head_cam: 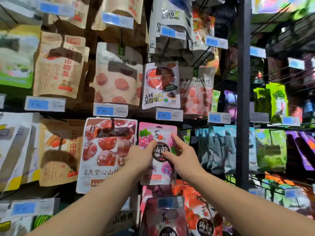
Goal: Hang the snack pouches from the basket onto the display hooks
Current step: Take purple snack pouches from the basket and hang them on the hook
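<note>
Many packets crowd dark wire shop rack (pixel 243 99) | pink glossy grape-print pouch (pixel 157 133) upright, long axis vertical — left hand (pixel 142 157) pinches edge, right hand (pixel 185 159) spread on front.

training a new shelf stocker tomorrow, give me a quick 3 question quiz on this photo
1. True or false: the left hand and right hand both touch the pink pouch.
2. What hangs directly left of it? A. a green pouch B. the white pouch with red fruit C. a blue pouch
3. What price shows on the tag just above it?
Key: 1 true; 2 B; 3 4.90
</note>
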Available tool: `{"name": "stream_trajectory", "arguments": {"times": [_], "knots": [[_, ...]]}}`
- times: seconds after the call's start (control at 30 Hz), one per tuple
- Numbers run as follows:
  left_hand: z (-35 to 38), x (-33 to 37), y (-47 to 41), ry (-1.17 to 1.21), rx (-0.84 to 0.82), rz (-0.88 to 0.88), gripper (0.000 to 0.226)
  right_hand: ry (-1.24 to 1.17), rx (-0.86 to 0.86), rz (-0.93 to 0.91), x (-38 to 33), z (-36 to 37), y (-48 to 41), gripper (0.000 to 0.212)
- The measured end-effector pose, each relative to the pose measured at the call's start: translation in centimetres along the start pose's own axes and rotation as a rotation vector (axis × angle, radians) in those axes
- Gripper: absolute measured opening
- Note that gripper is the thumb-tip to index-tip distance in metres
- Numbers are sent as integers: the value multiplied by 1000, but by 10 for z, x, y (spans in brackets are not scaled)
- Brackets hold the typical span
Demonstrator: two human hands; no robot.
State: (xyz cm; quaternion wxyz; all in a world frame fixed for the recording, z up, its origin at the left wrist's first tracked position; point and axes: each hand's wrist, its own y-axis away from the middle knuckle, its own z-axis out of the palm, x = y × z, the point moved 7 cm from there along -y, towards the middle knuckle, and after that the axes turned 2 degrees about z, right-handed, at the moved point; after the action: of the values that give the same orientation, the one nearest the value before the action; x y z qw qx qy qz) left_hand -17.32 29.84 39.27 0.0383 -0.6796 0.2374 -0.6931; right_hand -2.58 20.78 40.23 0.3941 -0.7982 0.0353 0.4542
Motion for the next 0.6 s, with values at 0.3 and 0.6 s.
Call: {"name": "stream_trajectory", "arguments": {"times": [0.3, 0.6], "knots": [[6, 27, 11, -200, 39, 297, 59, 2, 89, 4, -5, -20, -18, 66], [11, 34, 7, -350, 61, 423, 65, 45, 118, 42, -6, -18, -28, 66]]}}
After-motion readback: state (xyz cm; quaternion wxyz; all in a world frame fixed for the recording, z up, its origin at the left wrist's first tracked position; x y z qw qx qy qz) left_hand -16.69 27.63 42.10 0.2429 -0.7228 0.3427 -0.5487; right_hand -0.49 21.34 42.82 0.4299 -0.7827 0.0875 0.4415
